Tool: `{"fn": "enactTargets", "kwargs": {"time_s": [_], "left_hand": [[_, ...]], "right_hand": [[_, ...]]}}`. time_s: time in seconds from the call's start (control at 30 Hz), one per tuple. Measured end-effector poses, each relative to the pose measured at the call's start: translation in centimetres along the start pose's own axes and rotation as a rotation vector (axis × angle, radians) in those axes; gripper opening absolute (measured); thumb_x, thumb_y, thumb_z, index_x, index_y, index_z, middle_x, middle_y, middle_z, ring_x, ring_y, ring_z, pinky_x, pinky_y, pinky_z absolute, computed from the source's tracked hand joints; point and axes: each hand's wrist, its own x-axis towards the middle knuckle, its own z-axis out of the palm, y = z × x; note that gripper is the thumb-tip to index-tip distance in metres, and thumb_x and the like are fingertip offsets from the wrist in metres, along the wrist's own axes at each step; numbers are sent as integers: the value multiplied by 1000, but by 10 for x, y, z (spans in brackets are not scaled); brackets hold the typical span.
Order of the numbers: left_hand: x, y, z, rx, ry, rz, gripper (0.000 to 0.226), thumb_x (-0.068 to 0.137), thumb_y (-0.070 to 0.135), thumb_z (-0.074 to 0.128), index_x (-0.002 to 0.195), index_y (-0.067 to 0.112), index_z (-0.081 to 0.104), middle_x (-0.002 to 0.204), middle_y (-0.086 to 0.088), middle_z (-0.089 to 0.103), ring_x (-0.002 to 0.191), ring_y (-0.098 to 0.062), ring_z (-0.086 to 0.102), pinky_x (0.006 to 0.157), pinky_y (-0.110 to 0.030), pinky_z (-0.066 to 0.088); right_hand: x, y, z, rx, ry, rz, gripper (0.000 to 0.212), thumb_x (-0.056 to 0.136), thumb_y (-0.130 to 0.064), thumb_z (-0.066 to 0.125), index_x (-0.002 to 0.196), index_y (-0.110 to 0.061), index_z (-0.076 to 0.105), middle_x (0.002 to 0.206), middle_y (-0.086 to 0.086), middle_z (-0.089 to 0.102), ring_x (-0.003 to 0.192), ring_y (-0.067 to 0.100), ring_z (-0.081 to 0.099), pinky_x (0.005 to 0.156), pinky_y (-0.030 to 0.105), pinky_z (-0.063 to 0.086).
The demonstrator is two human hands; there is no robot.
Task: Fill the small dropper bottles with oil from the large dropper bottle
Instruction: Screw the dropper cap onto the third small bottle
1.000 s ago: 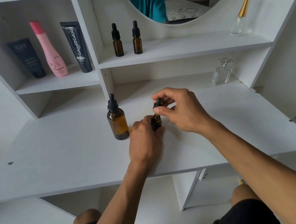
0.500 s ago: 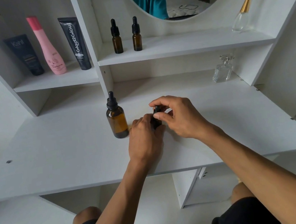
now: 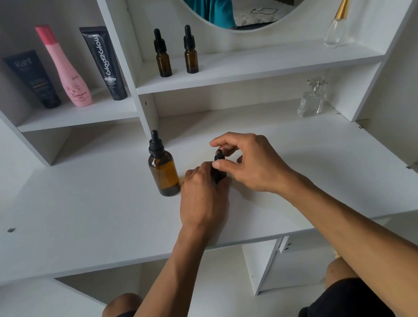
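Both hands met at the middle of the white desk top (image 3: 77, 215). The left hand (image 3: 202, 199) was wrapped around the body of a small amber glass dropper bottle (image 3: 220, 173), which stood on the desk and was mostly hidden by the fingers. The right hand (image 3: 253, 163) pinched that bottle's black dropper cap (image 3: 219, 155) between thumb and forefinger, the other fingers curled loosely. At nine o'clock from the left hand, just beside it, stood the large amber glass dropper bottle with a black rubber-bulb cap (image 3: 163, 172), upright and closed; I could not tell whether they touched. At twelve o'clock, on the shelf below the round mirror (image 3: 248, 1), two more small amber dropper bottles (image 3: 163, 58) (image 3: 190, 53) stood side by side, capped. At two o'clock a clear glass perfume bottle (image 3: 312, 101) sat at the back of the desk.
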Motion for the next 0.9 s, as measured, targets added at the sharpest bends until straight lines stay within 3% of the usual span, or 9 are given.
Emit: {"fn": "enactTargets", "kwargs": {"time_s": [0.07,0.17,0.23,0.33,0.47,0.57,0.77,0.9], "left_hand": [[0,0,0,-4,-1,-1,12,93,22,66,100,13,66,86,-1,67,83,-22,54,62,-37,45],[0,1,-1,4,6,11,11,93,23,66,100,14,66,87,1,67,82,-19,53,62,-32,41],[-1,2,-1,2,12,7,13,94,23,67,102,14,67,88,2,68,83,-18,54,63,-32,43],[-1,3,-1,-6,12,3,13,94,22,67,102,12,67,86,1,64,82,-20,54,63,-33,44],[0,3,-1,1,6,3,11,93,23,68,99,14,67,83,4,63,81,-20,55,62,-34,45],[0,1,0,-1,9,3,14,94,24,68,103,14,68,88,1,68,82,-20,58,64,-36,51],[0,1,0,-2,7,13,13,94,23,66,103,13,67,88,-1,69,82,-21,57,64,-37,51],[0,0,1,12,11,3,15,93,23,67,103,12,67,89,-1,68,83,-19,54,64,-35,46]], "right_hand": [[0,-1,-2,12,-13,-4,42,85,-22,77,126,-24,66,109,-9,71,102,4,64,77,6,40],[0,-1,-2,33,-8,-10,38,87,-15,74,123,-23,68,107,-8,73,101,5,67,81,14,45],[1,0,0,20,17,3,35,85,-20,77,120,-23,69,104,-5,73,99,7,67,78,16,45],[1,0,-2,9,15,11,40,83,-24,79,122,-24,68,106,-7,71,99,6,65,75,9,41],[1,-1,-3,16,-25,-11,38,86,-11,72,122,-22,68,107,-8,73,101,4,67,75,7,41],[2,0,-1,-1,2,8,36,86,-19,76,120,-22,69,104,-6,73,99,6,67,73,8,40],[1,-1,-3,14,-18,0,37,85,-12,74,120,-22,69,105,-8,73,100,4,68,75,10,43],[1,0,0,2,19,19,35,84,-21,78,117,-22,71,102,-6,72,97,7,67,72,8,41]]}}
